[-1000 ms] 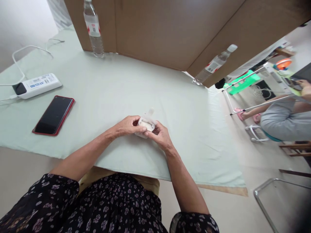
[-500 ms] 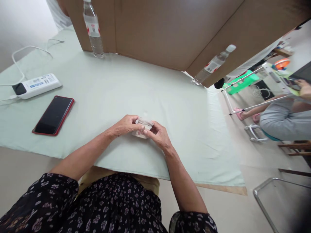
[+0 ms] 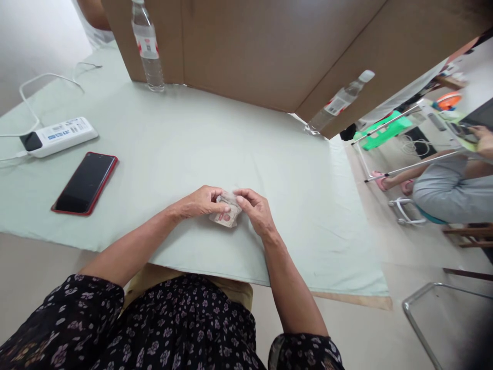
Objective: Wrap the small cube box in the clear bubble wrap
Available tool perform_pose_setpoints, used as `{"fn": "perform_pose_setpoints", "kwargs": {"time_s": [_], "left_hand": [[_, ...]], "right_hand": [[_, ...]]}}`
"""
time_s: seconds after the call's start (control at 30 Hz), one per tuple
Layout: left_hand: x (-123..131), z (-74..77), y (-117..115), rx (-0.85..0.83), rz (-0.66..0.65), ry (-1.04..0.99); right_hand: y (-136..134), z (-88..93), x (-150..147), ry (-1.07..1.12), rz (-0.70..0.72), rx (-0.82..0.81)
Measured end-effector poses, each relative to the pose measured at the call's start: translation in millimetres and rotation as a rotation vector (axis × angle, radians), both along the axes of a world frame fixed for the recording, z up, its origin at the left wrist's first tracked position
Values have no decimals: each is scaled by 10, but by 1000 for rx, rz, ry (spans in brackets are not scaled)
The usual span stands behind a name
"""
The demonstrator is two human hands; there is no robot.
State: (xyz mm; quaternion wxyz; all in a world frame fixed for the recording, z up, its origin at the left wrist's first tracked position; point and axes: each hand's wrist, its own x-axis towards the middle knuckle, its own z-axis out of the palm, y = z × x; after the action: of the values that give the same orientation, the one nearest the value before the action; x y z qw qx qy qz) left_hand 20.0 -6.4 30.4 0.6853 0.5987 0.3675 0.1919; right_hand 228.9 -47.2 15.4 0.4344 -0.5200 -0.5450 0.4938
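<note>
A small pale packet [image 3: 226, 218] with a reddish print and thin see-through plastic on it is held low over the table near its front edge. My left hand [image 3: 202, 201] grips the packet from the left, thumb across its top face. At the packet's upper right, my right hand [image 3: 257, 209] pinches the clear plastic wrapper [image 3: 231, 198] between thumb and fingertips. What exactly the packet contains cannot be made out.
On the left of the pale green cloth lie a phone [image 3: 85, 182] and a white power strip [image 3: 61, 136] with cables. Two water bottles [image 3: 148, 49] stand against a brown cardboard panel [image 3: 239, 51]. To the right, a person [image 3: 450, 190] sits beside a white-framed table.
My right hand has shifted slightly right and up, drawing the clear plastic with it. The packet has tilted, so more of its red-printed face shows. My left hand keeps its grip.
</note>
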Motion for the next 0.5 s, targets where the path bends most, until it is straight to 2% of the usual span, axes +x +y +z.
{"fn": "perform_pose_setpoints", "kwargs": {"time_s": [0.1,0.27,0.5], "left_hand": [[1,-11,-8,21,-17,0],[11,5,-17,52,-19,-15],[86,-79,-17,20,148,-56]], "right_hand": [[13,7,-51,7,-16,39],[15,0,-72,6,-126,118],[-20,10,-90,-102,-104,313]]}}
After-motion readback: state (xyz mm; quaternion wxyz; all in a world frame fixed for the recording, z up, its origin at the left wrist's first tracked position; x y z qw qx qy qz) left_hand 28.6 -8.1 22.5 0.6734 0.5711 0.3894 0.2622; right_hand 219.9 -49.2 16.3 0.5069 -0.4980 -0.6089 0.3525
